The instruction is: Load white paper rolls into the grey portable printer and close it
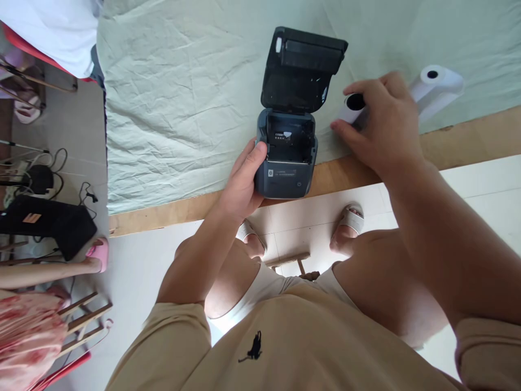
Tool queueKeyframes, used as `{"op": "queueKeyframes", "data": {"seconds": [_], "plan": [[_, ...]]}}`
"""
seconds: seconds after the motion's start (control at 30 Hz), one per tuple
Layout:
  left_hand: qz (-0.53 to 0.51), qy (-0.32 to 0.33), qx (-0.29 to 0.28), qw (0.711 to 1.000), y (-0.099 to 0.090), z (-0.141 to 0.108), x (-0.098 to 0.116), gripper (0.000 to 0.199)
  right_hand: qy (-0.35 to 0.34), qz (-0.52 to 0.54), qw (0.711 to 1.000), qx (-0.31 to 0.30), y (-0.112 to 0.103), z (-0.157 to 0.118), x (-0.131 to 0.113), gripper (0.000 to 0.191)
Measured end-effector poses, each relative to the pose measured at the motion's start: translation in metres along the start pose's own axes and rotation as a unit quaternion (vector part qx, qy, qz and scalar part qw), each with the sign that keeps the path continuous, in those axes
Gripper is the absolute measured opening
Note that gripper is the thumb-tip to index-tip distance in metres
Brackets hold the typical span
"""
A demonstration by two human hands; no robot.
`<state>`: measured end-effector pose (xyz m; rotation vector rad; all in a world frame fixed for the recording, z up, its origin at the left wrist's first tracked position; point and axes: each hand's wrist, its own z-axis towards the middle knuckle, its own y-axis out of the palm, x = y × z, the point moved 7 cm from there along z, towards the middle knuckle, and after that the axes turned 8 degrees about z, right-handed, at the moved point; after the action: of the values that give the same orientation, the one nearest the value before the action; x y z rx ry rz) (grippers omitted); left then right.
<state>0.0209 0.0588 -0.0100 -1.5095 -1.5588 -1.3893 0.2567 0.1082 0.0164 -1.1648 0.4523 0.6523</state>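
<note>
A dark portable label printer (287, 155) sits at the table's front edge, its black lid (303, 70) swung fully back. No roll shows inside its paper bay. My left hand (246, 174) grips the printer's left side, with the thumb on the rim of the bay. Beside the printer, my right hand (385, 117) has its fingers and thumb around a small white paper roll (349, 111) with a black core, standing on the cloth. Behind that hand stands a larger white paper roll (427, 87), partly hidden, with a loose end trailing right.
A pale green cloth (183, 108) covers the table, and its wooden edge (468, 133) runs along the front. At left are a black bag-like object (52, 222), cables, a wooden stool (85, 320) and parts of other people. My knees are below the edge.
</note>
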Motion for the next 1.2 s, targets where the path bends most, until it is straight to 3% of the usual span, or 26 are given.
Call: {"op": "queueKeyframes", "data": {"seconds": [0.1, 0.2, 0.3, 0.37, 0.47, 0.57, 0.67, 0.8, 0.87, 1.0, 1.1, 1.2], "plan": [[-0.007, -0.002, -0.007, 1.0, 0.001, -0.001, 0.001, 0.037, -0.053, 0.094, 0.992, 0.07, -0.013, 0.001, -0.007, 0.059], [-0.016, 0.002, -0.015, 1.0, 0.003, -0.001, 0.002, 0.033, -0.145, 0.195, 0.96, 0.14, -0.033, -0.01, -0.04, 0.054], [-0.021, 0.019, -0.022, 0.999, 0.004, 0.0, 0.004, 0.031, -0.208, 0.181, 0.957, 0.093, -0.028, -0.023, -0.086, 0.033], [-0.014, 0.032, -0.019, 0.999, 0.003, 0.0, 0.005, 0.029, -0.19, 0.119, 0.973, 0.048, -0.015, -0.026, -0.104, 0.022], [-0.002, 0.042, -0.01, 0.999, 0.002, 0.0, 0.005, 0.028, -0.112, 0.066, 0.991, -0.011, 0.007, -0.02, -0.101, 0.02], [-0.005, 0.049, -0.015, 0.999, 0.002, 0.0, 0.006, 0.026, -0.103, 0.073, 0.991, -0.044, 0.019, -0.015, -0.093, 0.014], [-0.017, 0.047, -0.024, 0.998, 0.003, 0.0, 0.005, 0.022, -0.131, 0.068, 0.989, -0.021, 0.015, -0.017, -0.092, 0.018], [-0.03, 0.046, -0.024, 0.998, 0.003, 0.0, 0.005, 0.022, -0.256, 0.103, 0.96, 0.051, 0.002, -0.038, -0.113, 0.015], [-0.031, 0.047, -0.03, 0.998, 0.004, -0.001, 0.005, 0.028, -0.29, 0.111, 0.949, 0.044, 0.004, -0.049, -0.12, 0.016], [0.015, 0.042, -0.015, 0.999, 0.003, -0.004, 0.005, 0.031, -0.284, 0.084, 0.955, -0.006, 0.016, -0.058, -0.12, 0.009], [0.044, 0.05, 0.006, 0.998, 0.0, -0.005, 0.007, 0.035, -0.289, 0.176, 0.939, 0.06, 0.003, -0.054, -0.111, 0.01], [0.057, 0.055, 0.001, 0.997, -0.001, -0.005, 0.007, 0.045, -0.237, 0.209, 0.937, 0.151, -0.01, -0.042, -0.088, 0.022]]}}
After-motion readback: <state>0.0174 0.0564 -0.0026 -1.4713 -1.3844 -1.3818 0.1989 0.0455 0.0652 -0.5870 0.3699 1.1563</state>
